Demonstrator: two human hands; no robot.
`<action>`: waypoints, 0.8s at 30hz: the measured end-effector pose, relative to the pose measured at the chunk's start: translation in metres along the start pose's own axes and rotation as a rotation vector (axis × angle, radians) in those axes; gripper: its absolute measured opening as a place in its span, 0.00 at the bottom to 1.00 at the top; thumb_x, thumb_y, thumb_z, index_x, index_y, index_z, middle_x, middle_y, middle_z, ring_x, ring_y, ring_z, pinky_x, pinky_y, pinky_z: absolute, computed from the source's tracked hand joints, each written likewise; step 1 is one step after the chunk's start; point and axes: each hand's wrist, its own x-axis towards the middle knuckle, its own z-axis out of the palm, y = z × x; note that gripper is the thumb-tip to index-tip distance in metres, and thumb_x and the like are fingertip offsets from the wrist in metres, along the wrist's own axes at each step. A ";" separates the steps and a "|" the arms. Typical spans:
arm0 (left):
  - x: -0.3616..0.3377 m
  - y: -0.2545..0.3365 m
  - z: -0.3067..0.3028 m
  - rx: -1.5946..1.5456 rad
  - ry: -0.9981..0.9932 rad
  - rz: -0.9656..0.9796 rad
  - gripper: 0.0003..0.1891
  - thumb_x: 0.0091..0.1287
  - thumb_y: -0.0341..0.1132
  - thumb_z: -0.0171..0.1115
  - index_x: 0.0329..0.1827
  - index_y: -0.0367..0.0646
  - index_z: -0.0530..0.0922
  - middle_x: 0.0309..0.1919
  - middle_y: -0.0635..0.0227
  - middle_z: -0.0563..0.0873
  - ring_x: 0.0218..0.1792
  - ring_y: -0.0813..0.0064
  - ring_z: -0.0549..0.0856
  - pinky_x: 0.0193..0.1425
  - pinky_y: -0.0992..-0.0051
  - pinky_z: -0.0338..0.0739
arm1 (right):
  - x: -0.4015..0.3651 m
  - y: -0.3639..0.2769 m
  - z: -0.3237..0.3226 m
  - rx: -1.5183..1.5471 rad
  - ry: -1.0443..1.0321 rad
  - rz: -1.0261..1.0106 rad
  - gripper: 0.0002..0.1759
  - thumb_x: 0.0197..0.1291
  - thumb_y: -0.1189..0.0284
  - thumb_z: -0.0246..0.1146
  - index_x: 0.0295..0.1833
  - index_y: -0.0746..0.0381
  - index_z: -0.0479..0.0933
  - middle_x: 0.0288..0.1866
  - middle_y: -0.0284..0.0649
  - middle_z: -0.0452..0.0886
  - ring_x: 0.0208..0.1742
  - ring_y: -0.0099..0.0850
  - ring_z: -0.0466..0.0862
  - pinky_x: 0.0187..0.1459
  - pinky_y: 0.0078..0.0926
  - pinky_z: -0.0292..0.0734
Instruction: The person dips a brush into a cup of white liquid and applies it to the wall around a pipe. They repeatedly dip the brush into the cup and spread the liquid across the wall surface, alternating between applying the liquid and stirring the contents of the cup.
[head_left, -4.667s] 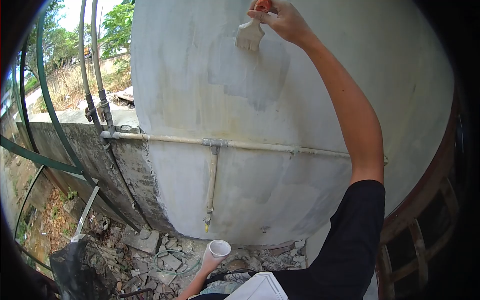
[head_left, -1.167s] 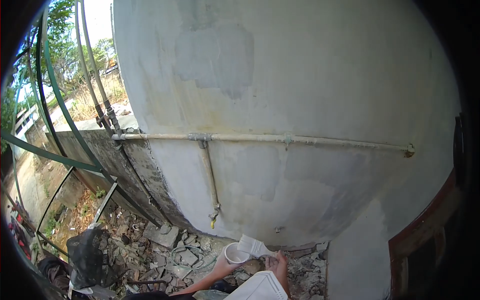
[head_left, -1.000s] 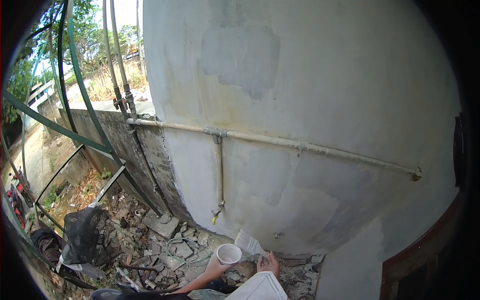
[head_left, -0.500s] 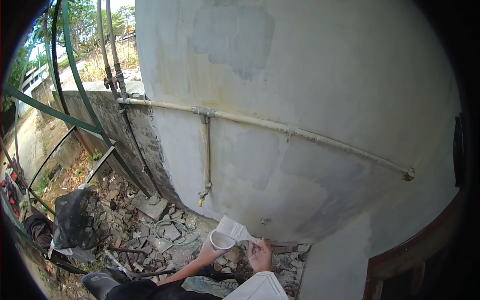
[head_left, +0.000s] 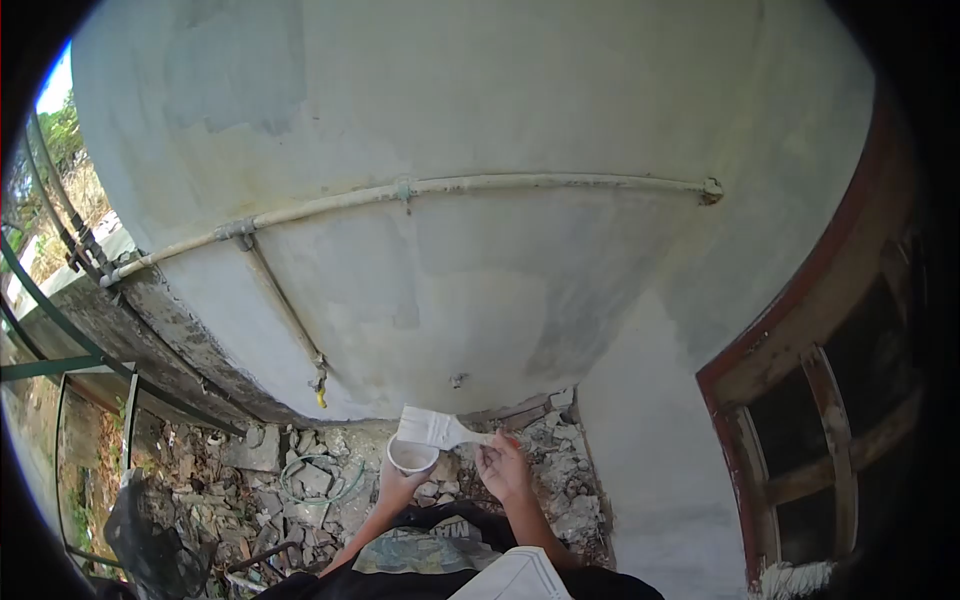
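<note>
A small white cup [head_left: 413, 459] sits in my left hand [head_left: 397, 489], whose fingers wrap round it from below and the side. Pale liquid or residue shows inside the cup. My right hand [head_left: 505, 467] pinches the handle of a wide white paintbrush [head_left: 430, 428]. The brush lies nearly level, its bristles pointing left over the far rim of the cup. Beyond both hands stands the grey-white wall [head_left: 470, 330], patched with darker damp-looking areas.
A pipe [head_left: 540, 182] runs across the wall, with a branch down to a yellow-handled tap [head_left: 321, 391]. Broken rubble [head_left: 560, 470] and a green hose loop [head_left: 325, 480] cover the ground. A brown-framed window [head_left: 835, 440] is at right, a black bag [head_left: 150, 535] at lower left.
My view has turned to the right, bringing the window frame in. The brush has tipped to a more level angle over the cup; both hands keep their hold.
</note>
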 end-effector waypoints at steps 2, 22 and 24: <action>0.001 -0.004 0.006 -0.015 -0.053 -0.049 0.37 0.57 0.34 0.82 0.68 0.35 0.71 0.59 0.58 0.84 0.59 0.67 0.84 0.65 0.67 0.78 | -0.008 -0.002 0.000 -0.008 -0.002 -0.019 0.11 0.72 0.64 0.69 0.49 0.59 0.79 0.51 0.40 0.85 0.54 0.35 0.86 0.55 0.28 0.87; 0.011 0.015 0.017 0.084 -0.039 0.030 0.37 0.58 0.32 0.82 0.67 0.36 0.69 0.58 0.57 0.83 0.58 0.66 0.83 0.64 0.67 0.77 | -0.024 -0.004 -0.001 0.035 0.025 -0.031 0.14 0.72 0.63 0.70 0.52 0.57 0.77 0.54 0.37 0.80 0.58 0.34 0.81 0.61 0.26 0.79; 0.010 0.016 0.016 0.083 -0.047 0.011 0.36 0.58 0.32 0.82 0.67 0.35 0.70 0.58 0.57 0.83 0.58 0.66 0.84 0.64 0.67 0.78 | -0.021 -0.001 -0.008 0.040 0.023 -0.034 0.14 0.71 0.62 0.70 0.53 0.57 0.77 0.54 0.38 0.80 0.59 0.34 0.81 0.61 0.26 0.79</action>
